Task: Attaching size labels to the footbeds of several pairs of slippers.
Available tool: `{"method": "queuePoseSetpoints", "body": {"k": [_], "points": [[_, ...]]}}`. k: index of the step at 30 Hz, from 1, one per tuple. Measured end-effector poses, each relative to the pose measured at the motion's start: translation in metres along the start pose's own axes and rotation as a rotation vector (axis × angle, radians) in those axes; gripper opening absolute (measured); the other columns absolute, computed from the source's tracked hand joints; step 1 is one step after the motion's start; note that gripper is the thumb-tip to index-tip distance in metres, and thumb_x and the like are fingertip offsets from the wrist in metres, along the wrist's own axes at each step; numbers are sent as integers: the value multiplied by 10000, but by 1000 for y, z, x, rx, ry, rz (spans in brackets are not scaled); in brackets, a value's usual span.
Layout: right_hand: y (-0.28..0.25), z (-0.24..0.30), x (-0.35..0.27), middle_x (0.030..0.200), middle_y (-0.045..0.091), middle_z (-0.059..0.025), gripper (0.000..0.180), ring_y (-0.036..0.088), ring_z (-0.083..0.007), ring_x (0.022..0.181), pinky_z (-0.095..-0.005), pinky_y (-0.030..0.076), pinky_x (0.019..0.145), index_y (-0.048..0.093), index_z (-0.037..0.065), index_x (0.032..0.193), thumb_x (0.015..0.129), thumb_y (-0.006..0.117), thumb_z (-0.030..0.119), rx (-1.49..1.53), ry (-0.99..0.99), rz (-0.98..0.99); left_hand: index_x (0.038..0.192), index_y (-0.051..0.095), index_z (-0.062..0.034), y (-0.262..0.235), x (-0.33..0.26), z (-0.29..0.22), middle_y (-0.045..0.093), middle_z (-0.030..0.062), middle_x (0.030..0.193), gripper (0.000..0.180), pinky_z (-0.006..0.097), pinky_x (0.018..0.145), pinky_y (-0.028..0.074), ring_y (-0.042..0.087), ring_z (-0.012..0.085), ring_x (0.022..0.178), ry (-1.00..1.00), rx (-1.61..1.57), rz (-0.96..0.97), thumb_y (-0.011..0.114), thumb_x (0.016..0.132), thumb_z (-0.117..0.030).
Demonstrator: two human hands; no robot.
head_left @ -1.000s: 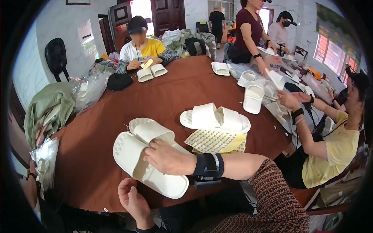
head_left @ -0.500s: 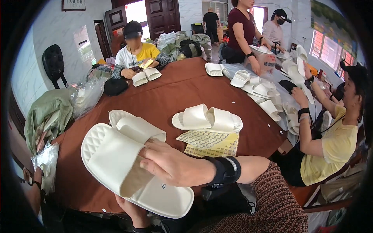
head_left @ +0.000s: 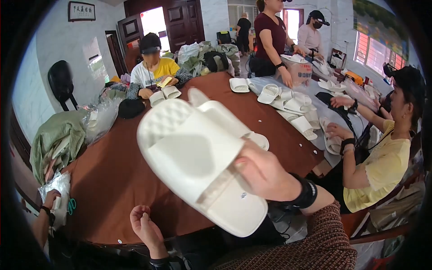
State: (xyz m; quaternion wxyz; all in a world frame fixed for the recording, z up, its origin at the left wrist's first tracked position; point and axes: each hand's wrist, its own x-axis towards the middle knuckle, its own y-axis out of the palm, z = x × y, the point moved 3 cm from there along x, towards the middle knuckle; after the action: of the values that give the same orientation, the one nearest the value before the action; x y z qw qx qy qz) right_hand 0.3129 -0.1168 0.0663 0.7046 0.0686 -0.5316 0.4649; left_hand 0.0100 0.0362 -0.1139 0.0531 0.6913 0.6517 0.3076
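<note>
My right hand point(head_left: 263, 173) grips a pair of white slide sandals point(head_left: 198, 159) and holds them up close to the camera, above the brown round table point(head_left: 112, 180). The front sandal faces me with its strap and textured footbed showing; the second one sticks out behind it. My left hand point(head_left: 145, 226) hovers low at the table's near edge, fingers loosely curled, holding nothing. The lifted pair hides the sandals and the sheet that lay on the table behind it.
Several people sit or stand around the table. One in a yellow shirt point(head_left: 155, 72) sits at the far side with white sandals point(head_left: 164, 94). More sandals point(head_left: 288, 101) lie at the right. Clear plastic bags point(head_left: 101, 119) and a green cloth bundle point(head_left: 56, 139) lie at the left.
My right hand has lifted the pair of sandals off the table and brought it up toward the camera. My left hand stayed low at the table's edge.
</note>
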Motion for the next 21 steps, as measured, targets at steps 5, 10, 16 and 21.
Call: {"method": "queuePoseSetpoints", "body": {"k": [5,10,16,21], "points": [[-48,-23,-22,910,568,-203,108,596,-349,776,-384,504,705,562,-59,973,885,534,-5,-224,141,-93,1095,552,13,3,-1,-1,559,82,1025,243,316,941,460,543,165,970,-32,11,-54,462,886,97],[-96,-60,-55,972,617,-249,217,612,-392,900,-393,493,812,558,-81,1091,964,476,74,-297,601,-177,1099,553,6,3,1,-3,563,75,1041,242,312,954,456,552,156,973,-52,7,-12,461,894,98],[-134,-124,-70,981,628,-274,308,602,-410,937,-410,461,841,597,-84,1082,1004,432,164,-557,615,-284,1063,554,4,7,2,-5,579,76,992,238,312,941,466,567,161,942,-120,-9,-44,469,873,119],[-155,-185,-72,946,632,-280,327,609,-417,912,-421,463,818,601,-80,1081,1007,427,187,-672,564,-312,1034,554,-1,7,2,-8,558,68,963,186,292,882,449,538,153,900,-116,71,-17,465,887,70]]}}
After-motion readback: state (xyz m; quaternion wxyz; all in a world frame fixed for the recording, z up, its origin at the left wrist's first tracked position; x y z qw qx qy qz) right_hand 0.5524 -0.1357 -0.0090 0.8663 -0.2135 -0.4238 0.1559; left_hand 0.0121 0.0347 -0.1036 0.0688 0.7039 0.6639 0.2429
